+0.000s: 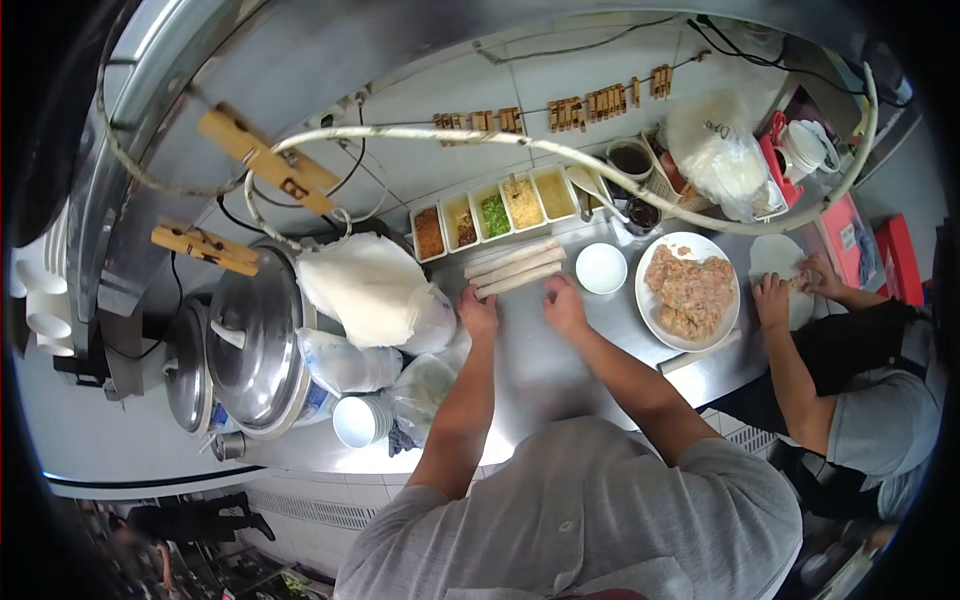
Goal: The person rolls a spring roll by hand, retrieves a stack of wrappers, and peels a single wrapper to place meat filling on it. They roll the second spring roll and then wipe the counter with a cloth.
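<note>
Long pale rolls point(515, 270) lie side by side on the steel counter point(540, 370), just below a row of ingredient trays. My left hand point(477, 312) touches the left end of the nearest roll with its fingertips. Near that roll's right end is my right hand point(564, 305), fingers curled; whether they hold anything is too small to tell. A small white bowl point(601, 268) stands right of my right hand. Farther right, a white plate point(645, 306) bears a mound of minced filling point(692, 290).
Pots with steel lids point(255, 335), plastic bags point(375, 290) and stacked bowls point(360, 421) stand at left. Ingredient trays point(478, 218) line the back. At right, a co-worker's hands point(790, 290) work on a pale round sheet point(775, 258). A rolling pin point(700, 353) lies below the plate.
</note>
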Tool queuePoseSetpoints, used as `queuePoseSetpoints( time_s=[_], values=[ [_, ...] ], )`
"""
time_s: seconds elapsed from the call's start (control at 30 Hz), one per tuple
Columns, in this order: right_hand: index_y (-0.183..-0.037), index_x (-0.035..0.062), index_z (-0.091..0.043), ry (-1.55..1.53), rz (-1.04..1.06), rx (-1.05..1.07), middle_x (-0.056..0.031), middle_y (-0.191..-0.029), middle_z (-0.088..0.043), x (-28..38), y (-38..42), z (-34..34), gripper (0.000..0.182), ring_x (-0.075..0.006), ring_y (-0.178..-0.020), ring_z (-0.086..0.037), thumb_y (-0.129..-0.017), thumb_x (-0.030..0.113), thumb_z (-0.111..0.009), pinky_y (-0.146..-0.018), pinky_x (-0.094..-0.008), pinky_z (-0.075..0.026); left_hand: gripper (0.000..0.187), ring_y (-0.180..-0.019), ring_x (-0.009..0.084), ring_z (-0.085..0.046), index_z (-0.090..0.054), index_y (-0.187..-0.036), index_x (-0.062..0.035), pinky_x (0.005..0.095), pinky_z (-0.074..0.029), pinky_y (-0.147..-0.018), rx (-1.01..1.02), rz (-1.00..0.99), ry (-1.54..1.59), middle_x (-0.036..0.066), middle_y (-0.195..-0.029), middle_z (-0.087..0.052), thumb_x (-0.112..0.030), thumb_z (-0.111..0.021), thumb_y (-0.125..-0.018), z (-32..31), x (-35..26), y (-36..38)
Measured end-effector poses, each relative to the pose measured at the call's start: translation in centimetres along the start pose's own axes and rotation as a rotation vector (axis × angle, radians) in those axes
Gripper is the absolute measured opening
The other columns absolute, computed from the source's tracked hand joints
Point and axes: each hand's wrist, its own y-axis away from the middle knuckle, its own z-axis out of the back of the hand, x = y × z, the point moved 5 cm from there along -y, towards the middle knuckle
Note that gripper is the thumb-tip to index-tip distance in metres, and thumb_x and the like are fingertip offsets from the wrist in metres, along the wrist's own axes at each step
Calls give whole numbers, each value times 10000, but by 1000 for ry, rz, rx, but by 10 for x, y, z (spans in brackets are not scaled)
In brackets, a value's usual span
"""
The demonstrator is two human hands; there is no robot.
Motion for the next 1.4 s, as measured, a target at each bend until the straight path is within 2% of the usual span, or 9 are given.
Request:
queuePoseSetpoints(
  time_s=[0.1, 0.43, 0.5, 0.6, 0.73, 0.93, 1.0, 1.23, 1.4],
  values=[
    [-1026, 14, -640, -50, -248, 2, -177, -1052, -625, -6, -14, 2, 271, -324, -937, -645, -756, -2, -639, -833, -395, -530, 453, -943, 378, -595, -622, -1072, -29, 451, -488, -837, -3, 3, 23, 175, -998, -607, -136, -841, -690, -2, -1, -2],
    [-1019, 26, -651, -100, -191, -31, -188, -1028, -618, -1, 6, -1, 295, -330, -883, -621, -726, 6, -626, -803, -426, -516, 485, -952, 357, -610, -591, -1129, -18, 450, -492, -854, 50, -38, 97, 165, -1009, -637, -136, -821, -718, 6, -2, 4],
    [-1061, 7, -639, -68, -216, 111, -165, -964, -648, 6, 27, 2, 286, -256, -855, -653, -777, 16, -609, -783, -363, -530, 459, -890, 311, -667, -565, -1189, -20, 394, -538, -775, 35, -203, -61, 162, -1052, -649, -102, -766, -784, 24, -14, 27],
    [-1019, 20, -652, -209, -223, 189, -174, -962, -648, 19, 58, 8, 249, -278, -831, -647, -771, 20, -631, -776, -382, -528, 406, -876, 257, -684, -569, -1194, -26, 356, -547, -702, 175, 48, 281, 151, -1056, -650, -69, -726, -822, 64, -38, 85],
    [-1013, 10, -648, -259, -125, 369, -151, -905, -680, 35, 83, -2, 206, -245, -790, -665, -808, 32, -629, -746, -352, -533, 340, -878, 196, -667, -578, -1171, -29, 312, -539, -653, 8, 14, 335, 122, -1049, -647, -44, -697, -852, 137, -44, 186],
    [-998, 10, -650, -256, -29, 560, -114, -861, -703, 41, 118, -12, 149, -209, -773, -677, -862, 65, -619, -721, -340, -536, 225, -814, 214, -598, -584, -1095, 4, 297, -490, -615, -547, 133, 27, 122, -999, -592, 8, -610, -872, 234, 34, 254],
    [-1006, 12, -657, -372, -63, 652, -98, -846, -702, 52, 139, -6, 147, -188, -769, -678, -877, 72, -619, -721, -328, -534, 305, -880, 312, -553, -573, -1111, 9, 384, -467, -781, -604, 56, -192, 163, -993, -566, 24, -616, -809, 259, 63, 251],
    [-1038, 11, -660, -348, -142, 655, -89, -855, -702, 60, 193, 1, 174, -171, -767, -671, -889, 94, -627, -731, -315, -535, 518, -1005, 361, -592, -518, -1307, -60, 481, -423, -943, -320, 96, -319, 181, -1129, -609, -84, -705, -825, 264, 132, 222],
    [-1040, 10, -662, -379, -211, 680, -88, -887, -697, 84, 249, -25, 184, -166, -800, -666, -891, 116, -638, -730, -321, -535, 357, -944, 357, -591, -590, -1209, -53, 494, -419, -870, -195, 104, -435, 178, -1129, -619, -151, -673, -875, 264, 186, 239]
  ],
)
